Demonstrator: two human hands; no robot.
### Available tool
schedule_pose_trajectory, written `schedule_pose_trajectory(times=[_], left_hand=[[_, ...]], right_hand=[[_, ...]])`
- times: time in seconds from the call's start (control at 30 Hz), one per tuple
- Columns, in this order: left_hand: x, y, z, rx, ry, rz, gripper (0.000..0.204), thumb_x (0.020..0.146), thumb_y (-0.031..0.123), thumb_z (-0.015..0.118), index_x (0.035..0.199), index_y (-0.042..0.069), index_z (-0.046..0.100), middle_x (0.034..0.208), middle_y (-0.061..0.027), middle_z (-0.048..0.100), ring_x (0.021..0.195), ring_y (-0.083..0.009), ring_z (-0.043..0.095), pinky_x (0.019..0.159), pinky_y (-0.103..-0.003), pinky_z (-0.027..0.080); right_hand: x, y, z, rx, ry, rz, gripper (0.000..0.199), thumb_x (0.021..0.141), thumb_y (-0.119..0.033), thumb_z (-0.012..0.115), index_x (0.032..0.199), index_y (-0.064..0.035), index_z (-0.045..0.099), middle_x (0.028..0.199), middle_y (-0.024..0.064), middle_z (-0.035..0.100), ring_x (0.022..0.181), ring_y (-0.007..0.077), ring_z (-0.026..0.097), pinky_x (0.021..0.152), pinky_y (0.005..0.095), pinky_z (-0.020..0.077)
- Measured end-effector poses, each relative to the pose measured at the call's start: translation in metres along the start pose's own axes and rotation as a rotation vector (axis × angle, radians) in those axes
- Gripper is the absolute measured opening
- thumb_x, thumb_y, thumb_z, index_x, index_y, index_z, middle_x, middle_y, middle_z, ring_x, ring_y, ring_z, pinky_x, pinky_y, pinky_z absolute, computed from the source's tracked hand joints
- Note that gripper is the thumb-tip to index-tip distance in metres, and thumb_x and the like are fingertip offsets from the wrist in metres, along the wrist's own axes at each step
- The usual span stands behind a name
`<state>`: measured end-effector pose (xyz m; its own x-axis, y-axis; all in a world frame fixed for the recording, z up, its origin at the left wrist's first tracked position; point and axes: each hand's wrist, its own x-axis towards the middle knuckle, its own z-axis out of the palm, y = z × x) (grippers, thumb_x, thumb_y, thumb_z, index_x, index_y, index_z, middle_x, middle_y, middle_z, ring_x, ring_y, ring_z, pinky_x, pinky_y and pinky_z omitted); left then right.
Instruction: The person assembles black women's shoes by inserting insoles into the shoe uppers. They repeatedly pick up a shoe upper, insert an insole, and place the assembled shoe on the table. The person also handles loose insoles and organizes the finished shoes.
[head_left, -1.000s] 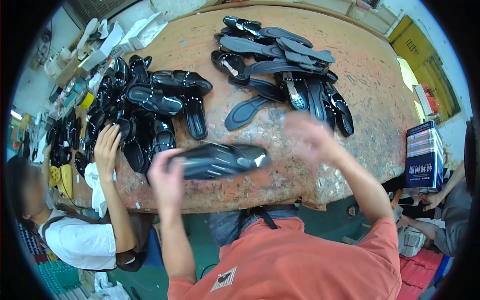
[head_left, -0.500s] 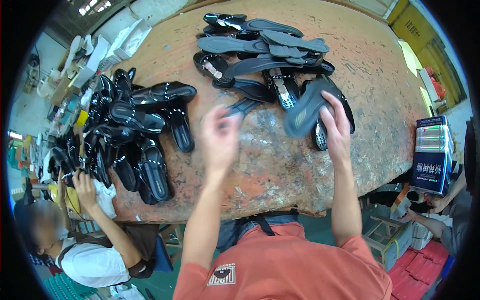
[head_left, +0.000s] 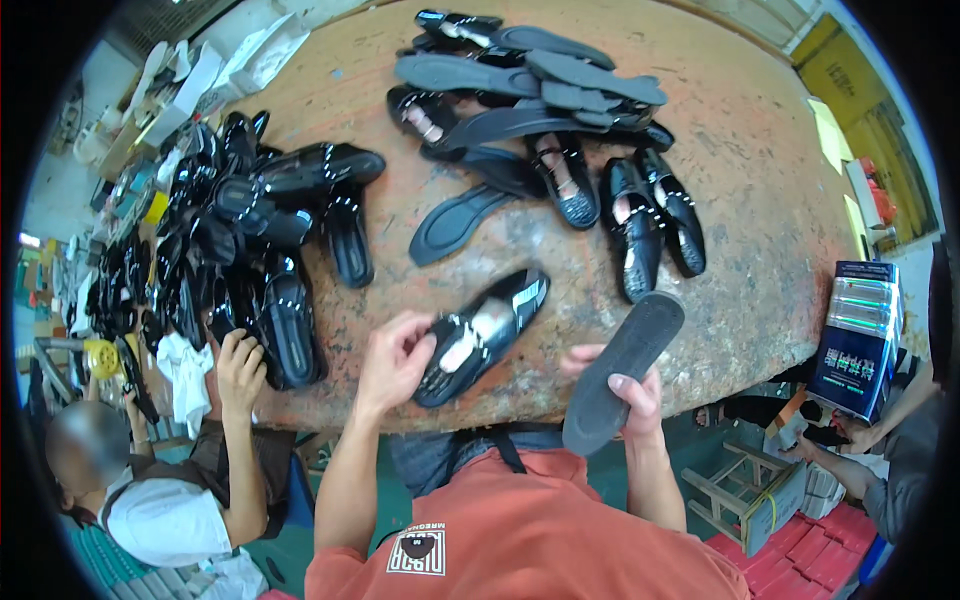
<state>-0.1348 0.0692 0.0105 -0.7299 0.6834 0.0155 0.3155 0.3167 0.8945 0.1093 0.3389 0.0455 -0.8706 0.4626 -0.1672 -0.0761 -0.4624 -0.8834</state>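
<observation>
- My right hand (head_left: 642,405) pinches a dark grey insole (head_left: 632,352) between thumb and fingers, above the near edge of the bench (head_left: 740,320).
- A glossy black shoe (head_left: 482,338) is by that same edge, left of the insole and clearly apart from it.
- Both long axes slant alike, from lower left to upper right, the insole more steeply; the shoe's toe points away from the body, toward the bench's far right side.
- My left hand (head_left: 390,365), the nearer one to the shoe, is at its heel end, fingers curled; I cannot tell whether they pinch the rim or only rest against it.
- The insole hides its other face and part of the right fingers. Blur hides detail inside the shoe, and whether it lies flat is unclear.
</observation>
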Motion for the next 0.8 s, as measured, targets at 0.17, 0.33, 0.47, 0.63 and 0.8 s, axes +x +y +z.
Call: schedule_pose_trajectory(times=[0.17, 0.33, 0.47, 0.63, 0.8], left_hand=[[-0.045, 0.023, -0.007, 0.366, 0.029, 0.199, 0.044, 0.092, 0.001, 0.071, 0.136, 0.007, 0.069, 0.106, -0.0123, 0.071, 0.094, -0.0307, 0.069, 0.084, -0.04, 0.056], [-0.039, 0.021, 0.024, 0.496, 0.048, 0.354, 0.047, 0.085, 0.002, 0.076, 0.13, 0.013, 0.075, 0.121, -0.0087, 0.073, 0.099, -0.0334, 0.072, 0.088, -0.042, 0.059], [-0.033, 0.008, 0.026, 0.218, 0.092, 0.344, 0.035, 0.085, 0.0, 0.077, 0.118, 0.011, 0.082, 0.113, -0.0094, 0.077, 0.094, -0.0303, 0.074, 0.082, -0.039, 0.06], [-0.022, 0.02, 0.007, -0.068, -0.184, -0.13, 0.039, 0.088, 0.005, 0.076, 0.127, 0.007, 0.078, 0.111, -0.0117, 0.079, 0.096, -0.0273, 0.074, 0.09, -0.038, 0.059], [-0.069, 0.011, -0.011, 0.31, 0.322, 0.103, 0.049, 0.09, 0.006, 0.077, 0.138, 0.002, 0.068, 0.121, -0.0173, 0.075, 0.1, -0.0311, 0.075, 0.091, -0.04, 0.061]], right_hand=[[0.009, 0.035, 0.01, 0.138, -0.197, 0.018, 0.039, 0.082, -0.023, 0.081, 0.107, -0.0054, 0.057, 0.097, 0.0052, 0.056, 0.092, 0.0198, 0.057, 0.082, 0.0357, 0.049], [0.036, 0.013, -0.004, -0.691, -0.23, -0.118, 0.042, 0.082, -0.013, 0.088, 0.11, -0.0089, 0.057, 0.104, 0.003, 0.058, 0.096, 0.0175, 0.056, 0.085, 0.0335, 0.048], [0.048, -0.042, 0.021, -1.315, -0.508, -0.402, 0.036, 0.079, -0.014, 0.088, 0.111, -0.0126, 0.074, 0.112, 0.0058, 0.072, 0.097, 0.0246, 0.069, 0.084, 0.0388, 0.0553], [0.066, -0.034, 0.061, -1.581, -0.78, -0.581, 0.03, 0.085, -0.019, 0.082, 0.114, -0.0168, 0.083, 0.117, 0.0048, 0.075, 0.102, 0.0291, 0.072, 0.087, 0.0436, 0.0588], [0.08, 0.001, 0.094, -1.451, -0.901, -0.565, 0.027, 0.085, -0.016, 0.082, 0.112, -0.0126, 0.083, 0.114, 0.006, 0.076, 0.103, 0.0293, 0.072, 0.086, 0.0427, 0.0593]])
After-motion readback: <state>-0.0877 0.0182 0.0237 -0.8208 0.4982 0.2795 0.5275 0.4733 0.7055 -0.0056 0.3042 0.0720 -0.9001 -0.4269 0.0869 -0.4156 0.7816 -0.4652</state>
